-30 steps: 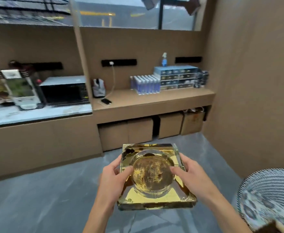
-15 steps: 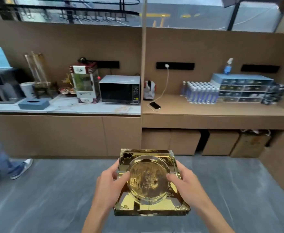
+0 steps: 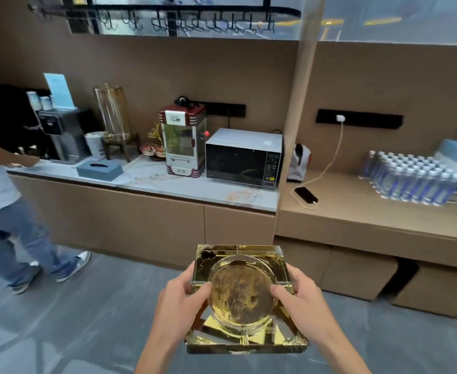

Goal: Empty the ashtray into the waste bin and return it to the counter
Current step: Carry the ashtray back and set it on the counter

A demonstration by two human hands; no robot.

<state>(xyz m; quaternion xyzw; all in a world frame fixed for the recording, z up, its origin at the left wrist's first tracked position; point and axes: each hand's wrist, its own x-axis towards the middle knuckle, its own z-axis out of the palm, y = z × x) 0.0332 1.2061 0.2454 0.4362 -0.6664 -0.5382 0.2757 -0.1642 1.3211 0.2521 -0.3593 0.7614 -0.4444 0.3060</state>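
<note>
Head view: we held the gold glass ashtray, left hand and right hand both clamped on it, near the counter.

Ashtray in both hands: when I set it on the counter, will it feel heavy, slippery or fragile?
The ashtray looks like thick, gold-tinted glass, so probably heavy for its size and rigid. Its glossy faces may be slippery; left hand and right hand clamp opposite sides, which suits it. Glass corners could chip, so lower it gently onto the counter. Flat and square, it shouldn't roll.
</note>
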